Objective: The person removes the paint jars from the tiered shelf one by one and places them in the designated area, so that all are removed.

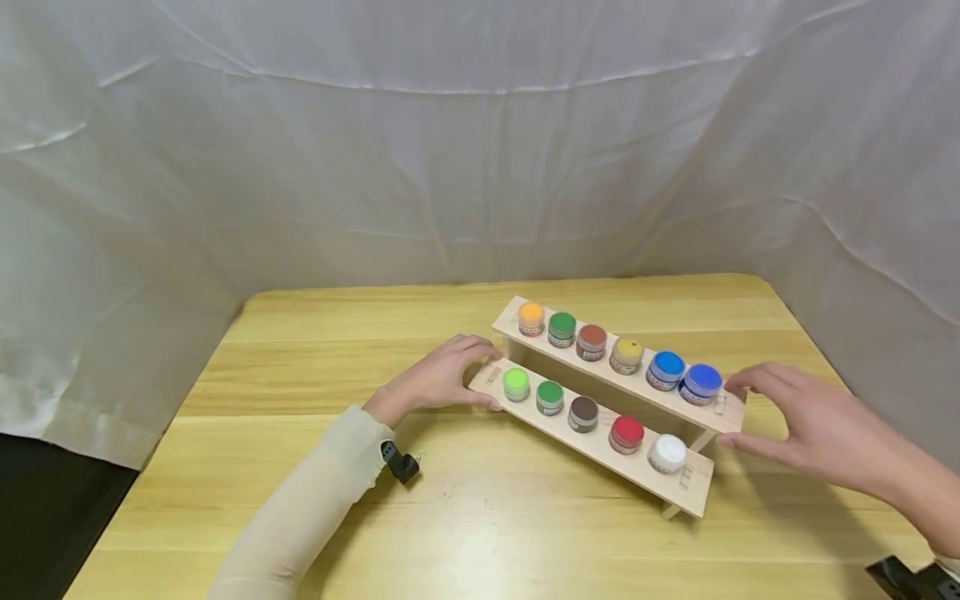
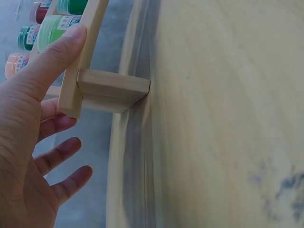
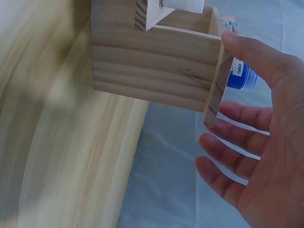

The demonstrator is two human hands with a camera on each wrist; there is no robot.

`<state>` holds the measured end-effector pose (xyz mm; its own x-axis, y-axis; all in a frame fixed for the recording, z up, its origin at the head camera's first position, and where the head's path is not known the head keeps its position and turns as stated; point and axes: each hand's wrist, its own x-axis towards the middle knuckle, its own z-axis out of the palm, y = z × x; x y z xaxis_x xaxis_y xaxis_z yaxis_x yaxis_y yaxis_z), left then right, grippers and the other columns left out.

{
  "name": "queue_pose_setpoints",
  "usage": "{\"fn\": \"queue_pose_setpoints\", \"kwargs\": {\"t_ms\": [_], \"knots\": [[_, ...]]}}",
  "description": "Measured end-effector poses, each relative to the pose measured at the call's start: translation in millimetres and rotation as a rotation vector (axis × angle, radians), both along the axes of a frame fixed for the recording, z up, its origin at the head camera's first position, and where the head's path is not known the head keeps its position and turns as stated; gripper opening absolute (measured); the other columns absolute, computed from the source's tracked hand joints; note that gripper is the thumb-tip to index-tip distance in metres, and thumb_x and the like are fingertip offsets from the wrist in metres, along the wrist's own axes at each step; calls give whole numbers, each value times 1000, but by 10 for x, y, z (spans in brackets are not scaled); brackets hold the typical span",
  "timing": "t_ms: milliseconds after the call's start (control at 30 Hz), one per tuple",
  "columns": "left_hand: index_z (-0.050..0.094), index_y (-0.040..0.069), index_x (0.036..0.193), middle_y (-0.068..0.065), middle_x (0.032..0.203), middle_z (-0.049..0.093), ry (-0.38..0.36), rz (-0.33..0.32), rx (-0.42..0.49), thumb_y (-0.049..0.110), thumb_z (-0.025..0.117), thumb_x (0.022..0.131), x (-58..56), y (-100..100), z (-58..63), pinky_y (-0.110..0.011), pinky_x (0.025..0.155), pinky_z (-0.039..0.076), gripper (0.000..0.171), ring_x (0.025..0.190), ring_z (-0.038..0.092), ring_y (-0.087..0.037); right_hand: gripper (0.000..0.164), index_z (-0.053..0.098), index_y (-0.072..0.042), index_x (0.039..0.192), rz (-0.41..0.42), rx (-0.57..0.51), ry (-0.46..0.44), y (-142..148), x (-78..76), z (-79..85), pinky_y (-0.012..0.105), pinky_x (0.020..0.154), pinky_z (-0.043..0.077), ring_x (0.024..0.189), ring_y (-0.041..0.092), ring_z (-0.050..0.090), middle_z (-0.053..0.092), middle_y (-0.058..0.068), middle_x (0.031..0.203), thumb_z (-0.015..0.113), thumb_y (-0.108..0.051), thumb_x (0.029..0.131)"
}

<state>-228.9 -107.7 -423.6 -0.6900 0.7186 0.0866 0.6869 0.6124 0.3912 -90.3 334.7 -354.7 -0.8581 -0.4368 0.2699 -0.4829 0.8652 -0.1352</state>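
A two-step wooden rack (image 1: 600, 450) stands at a slant on the table and carries several small paint jars. The upper step bears orange, green, brown-red, yellow and two blue jars (image 1: 665, 370). On the lower step are light green, green, dark brown, red and white jars (image 1: 626, 434). My left hand (image 1: 447, 372) holds the lower step's left end, thumb (image 2: 71, 40) near the light green jar. With thumb and fingers, my right hand (image 1: 817, 421) pinches the upper step's right end. The right wrist view shows its thumb (image 3: 242, 47) on the board's edge, other fingers loosely bent.
The rack rests on a light wooden table (image 1: 300, 467). Pale cloth (image 1: 480, 167) hangs behind and along the sides. A dark area (image 1: 52, 508) lies beyond the table's left edge. Black wrist devices (image 1: 400, 463) are worn at both cuffs.
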Motion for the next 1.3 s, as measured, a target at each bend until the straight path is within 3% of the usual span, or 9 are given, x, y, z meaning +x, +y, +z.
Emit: {"fn": "queue_pose_setpoints", "kwargs": {"t_ms": [333, 633, 800, 967, 1300], "knots": [[54, 15, 138, -4, 140, 51, 4, 21, 5, 67, 70, 76, 23, -73, -24, -41, 111, 32, 82, 131, 42, -22, 56, 65, -12, 114, -22, -11, 34, 89, -248, -52, 57, 75, 49, 104, 34, 58, 62, 9, 113, 86, -42, 71], [54, 17, 138, -2, 140, 51, 6, 79, 30, 63, 74, 75, 80, -107, -53, -41, 110, 33, 80, 130, 43, -19, 53, 65, -11, 115, -41, 2, 46, 112, -441, -48, 61, 74, 48, 107, 38, 56, 62, 13, 115, 84, -40, 74], [54, 15, 138, -3, 139, 51, 12, 103, 35, 62, 74, 75, 122, -103, -46, -43, 109, 34, 81, 129, 43, -21, 50, 66, -9, 114, -4, 25, 98, 106, -538, -59, 60, 80, 46, 106, 40, 57, 65, 14, 113, 83, -32, 73], [54, 14, 138, -4, 138, 52, 20, 95, 36, 60, 75, 76, 133, -116, -33, -43, 109, 35, 80, 129, 43, -22, 50, 66, -6, 115, 3, 38, 131, 85, -521, -70, 59, 87, 43, 108, 42, 56, 66, 16, 112, 81, -35, 76], [55, 11, 137, -4, 134, 54, 60, 65, 29, 58, 76, 76, 116, -126, -28, -42, 108, 36, 79, 127, 46, -23, 55, 63, -3, 124, -63, 15, 81, 42, -452, -96, 60, 94, 38, 114, 45, 52, 63, 20, 121, 76, -36, 84]]}}
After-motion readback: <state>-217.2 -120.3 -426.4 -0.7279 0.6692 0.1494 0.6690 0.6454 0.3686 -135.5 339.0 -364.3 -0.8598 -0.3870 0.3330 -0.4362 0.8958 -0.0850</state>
